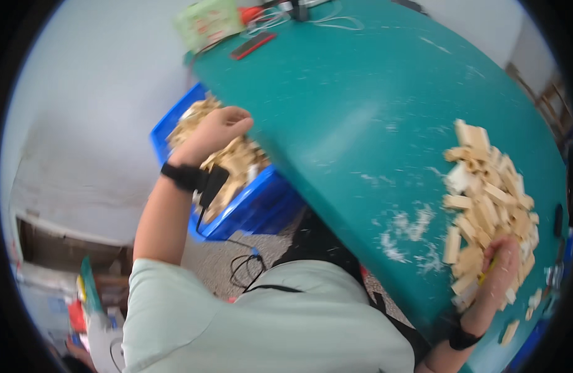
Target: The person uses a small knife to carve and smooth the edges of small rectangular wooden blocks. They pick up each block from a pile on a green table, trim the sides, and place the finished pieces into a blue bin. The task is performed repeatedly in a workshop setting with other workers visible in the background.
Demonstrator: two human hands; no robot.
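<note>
My left hand [230, 122], a black band on its wrist, is over a blue plastic crate [252, 202] beside the table's edge. Its fingers curl toward the thumb; whether anything small is between them is hidden. Cream-coloured blocks [233, 165], blurred, fill much of the crate. At the right, my right hand [504, 256] is closed around a narrow yellow tool [485, 275], mostly covered by the fingers, its kind unclear. That hand rests at a heap of pale, oblong wood-like blocks [485, 208] on the green table [336, 118].
White shavings or dust [407, 233] lie left of the heap. A few loose pieces [510, 332] are near the right edge. At the far left corner are a green packet [209, 25], a red-edged dark bar [253, 46] and white cables [268, 20]. A black cable [246, 264] hangs beside the crate.
</note>
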